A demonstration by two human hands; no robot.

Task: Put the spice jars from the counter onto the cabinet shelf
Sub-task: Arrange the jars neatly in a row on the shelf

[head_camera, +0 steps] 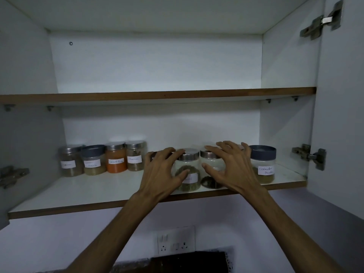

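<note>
**Two Spice Jars Set Down at Front of Lower Shelf**

Pictured at centre frame: a steel-lidded jar of green herb (188, 170), upright, long axis vertical, white label facing the camera, standing near the front edge of the lower cabinet shelf (78, 194). Just right of it, touching or nearly so, a second steel-lidded jar (209, 168) with dark contents at the bottom, also upright, label mostly hidden.

Draped over the herb jar from the left, the left hand (163, 172): fingers spread wide across the lid, thumb lying against the glass by the label. Whether gripping or only resting, hard to tell. Over the second jar, the right hand (230, 168): fingers splayed and loosely arched, thumb toward the glass, apparently touching rather than clamping.

Best handled, on this evidence, by pushing both jars straight back from the edge with flat fingers low on the glass rather than on the lids, keeping bases flat and labels forward, and minding the neighbour at right.

Farther right, a dark-lidded jar marked coriander powder (264, 166), close beside the right hand. At centre left, well apart, a row of four jars (104, 160), one orange. Above, an upper shelf (157, 94); at right, door hinges (309, 155). Below, a wall socket (175, 241).
</note>
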